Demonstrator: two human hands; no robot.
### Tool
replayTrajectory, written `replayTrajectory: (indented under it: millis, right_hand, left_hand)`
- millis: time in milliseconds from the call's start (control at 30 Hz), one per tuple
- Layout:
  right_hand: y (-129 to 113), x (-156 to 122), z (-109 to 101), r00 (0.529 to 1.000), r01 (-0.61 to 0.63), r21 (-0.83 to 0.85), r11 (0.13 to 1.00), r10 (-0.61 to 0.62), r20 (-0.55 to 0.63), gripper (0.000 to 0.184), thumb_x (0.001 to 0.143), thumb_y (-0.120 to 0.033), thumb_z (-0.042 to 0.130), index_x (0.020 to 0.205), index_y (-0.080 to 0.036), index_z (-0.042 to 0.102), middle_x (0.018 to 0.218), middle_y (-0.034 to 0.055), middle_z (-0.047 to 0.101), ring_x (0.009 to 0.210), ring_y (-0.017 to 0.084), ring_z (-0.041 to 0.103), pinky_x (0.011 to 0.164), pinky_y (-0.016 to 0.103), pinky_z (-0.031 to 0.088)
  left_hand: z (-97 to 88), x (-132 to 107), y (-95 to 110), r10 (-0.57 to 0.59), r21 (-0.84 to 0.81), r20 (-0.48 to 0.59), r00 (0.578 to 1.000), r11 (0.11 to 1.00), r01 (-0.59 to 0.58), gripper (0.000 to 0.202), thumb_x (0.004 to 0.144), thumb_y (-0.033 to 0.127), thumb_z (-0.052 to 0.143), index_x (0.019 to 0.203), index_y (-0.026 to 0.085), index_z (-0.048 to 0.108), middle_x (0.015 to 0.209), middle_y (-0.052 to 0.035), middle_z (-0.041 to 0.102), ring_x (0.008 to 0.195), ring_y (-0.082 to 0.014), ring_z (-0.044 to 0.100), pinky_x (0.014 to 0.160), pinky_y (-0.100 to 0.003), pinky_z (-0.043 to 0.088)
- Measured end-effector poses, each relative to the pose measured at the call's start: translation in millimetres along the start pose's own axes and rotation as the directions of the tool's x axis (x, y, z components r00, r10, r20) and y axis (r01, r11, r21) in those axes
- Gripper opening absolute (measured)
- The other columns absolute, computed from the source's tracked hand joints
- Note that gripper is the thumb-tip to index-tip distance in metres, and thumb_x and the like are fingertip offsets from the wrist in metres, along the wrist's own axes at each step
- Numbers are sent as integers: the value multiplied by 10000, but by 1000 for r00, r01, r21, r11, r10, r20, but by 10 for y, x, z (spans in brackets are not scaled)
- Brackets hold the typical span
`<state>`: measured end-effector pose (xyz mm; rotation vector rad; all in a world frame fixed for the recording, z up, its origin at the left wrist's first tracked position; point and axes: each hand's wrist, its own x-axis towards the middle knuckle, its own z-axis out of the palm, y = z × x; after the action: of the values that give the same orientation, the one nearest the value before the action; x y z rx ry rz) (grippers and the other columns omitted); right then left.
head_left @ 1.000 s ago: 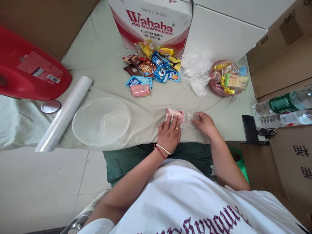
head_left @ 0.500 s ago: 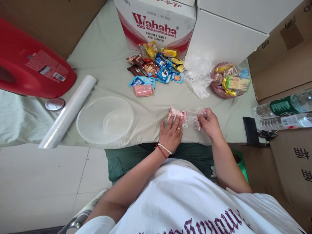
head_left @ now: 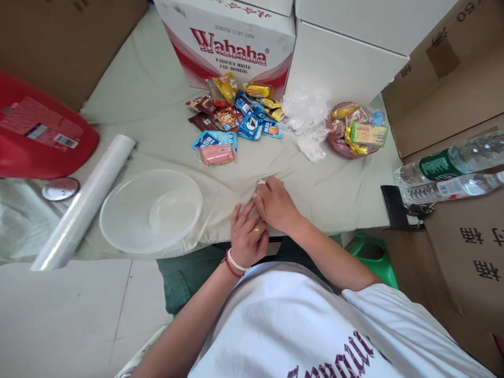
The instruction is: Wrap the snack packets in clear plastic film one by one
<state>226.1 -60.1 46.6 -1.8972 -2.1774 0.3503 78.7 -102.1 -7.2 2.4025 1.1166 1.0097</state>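
Note:
At the front edge of the cloth-covered table [head_left: 220,205], my two hands meet. My right hand [head_left: 277,205] has its fingers bent down over a small packet in clear plastic wrap [head_left: 260,181]; only a sliver of it shows past the fingers. My left hand [head_left: 248,236], with a ring and bracelets, lies low beside it, fingers stretched out and the tips against or just under my right fingers. The packet's red-and-white face is hidden now. Left of my hands lies a round translucent plastic lid or dish [head_left: 126,236].
Several snack packets [head_left: 228,118] and a pink packet [head_left: 217,154] lie before the Wahaba-style carton [head_left: 236,31]. Crumpled plastic [head_left: 307,121] and a snack-filled bowl [head_left: 342,149] stand right of them. A film roll [head_left: 86,199], red jug [head_left: 43,126], bottles [head_left: 449,163] and black phone-like object [head_left: 394,207] flank these.
My right hand has moved left across the packet to meet my left hand, bringing the stretched plastic over with it. My left hand has slid back off the packet's face. The view has shifted.

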Motion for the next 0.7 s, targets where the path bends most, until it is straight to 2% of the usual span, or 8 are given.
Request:
replayTrajectory:
  millis: [67, 133, 267, 367, 433, 533, 633, 700]
  right_hand:
    - [-7, -61, 74, 998, 44, -46, 998, -46, -40, 442, 1074, -437, 445, 1308, -104, 619, 1219, 210, 589, 1149, 353, 506, 1077, 551, 399]
    - [-10, -100, 139, 997, 61, -81, 995, -64, -33, 516, 1035, -481, 532, 1365, -89, 590, 1259, 230, 573, 1146, 365, 497, 1088, 568, 390]
    - [-5, -123, 173, 999, 33, -99, 995, -35, -17, 523, 960, -416, 678, 1383, -121, 592, 1282, 219, 562, 1144, 370, 496, 1081, 555, 411]
    - [19, -144, 135, 998, -57, -111, 992, 53, -46, 476, 933, -334, 713, 1368, -175, 605, 1289, 199, 565, 1204, 381, 466, 1067, 558, 415]
    - [37, -161, 112, 995, -92, -115, 989, 87, -52, 462, 934, -346, 713, 1359, -197, 610, 1328, 200, 554, 1231, 391, 445, 1018, 559, 432]
    - [56, -165, 109, 994, -103, -120, 987, 98, -43, 454, 948, -352, 697, 1367, -203, 608, 1352, 203, 550, 1208, 390, 447, 955, 545, 447]
    - [76, -144, 118, 992, -120, -125, 985, 115, -50, 354, 987, -216, 597, 1338, -231, 639, 1305, 185, 585, 1151, 361, 473, 916, 524, 459]
    - [116, -135, 98, 990, -125, -100, 987, 118, -77, 361, 991, -125, 522, 1295, -247, 674, 1269, 168, 606, 1126, 339, 492, 919, 509, 468]
  left_hand:
    - [-122, -95, -77, -23, -16, -117, 993, 1000, 22, 214, 838, 170, 565, 885, 287, 737, 1019, -41, 808, 1314, -273, 647, 1228, -607, 367]
    - [-205, -155, -133, -32, -12, -189, 981, 999, 31, 207, 834, 147, 577, 874, 291, 720, 961, -30, 810, 1212, -259, 695, 1178, -580, 434]
    - [-236, -155, -198, 8, 26, -252, 968, 1000, -2, 225, 828, 102, 597, 889, 288, 707, 950, -27, 808, 1177, -260, 694, 1142, -562, 462]
    - [-163, -120, -236, 39, 43, -261, 965, 999, -29, 229, 828, 85, 603, 894, 283, 697, 965, -30, 806, 1198, -267, 680, 1138, -563, 456]
    - [-86, -117, -265, 42, 61, -243, 969, 998, -28, 215, 834, 93, 605, 892, 279, 695, 957, -30, 804, 1190, -268, 683, 1130, -550, 459]
    - [34, -150, -306, 66, 133, -182, 981, 990, -42, 191, 841, 115, 616, 912, 269, 706, 948, -36, 802, 1118, -257, 720, 1052, -472, 510]
    - [114, -197, -337, 85, 186, -137, 987, 981, -59, 194, 853, 128, 614, 954, 257, 717, 969, -59, 801, 1062, -245, 745, 984, -420, 531]
    - [134, -215, -353, 101, 183, -141, 985, 980, -74, 197, 861, 127, 611, 971, 249, 719, 972, -68, 796, 1060, -245, 745, 971, -409, 537]
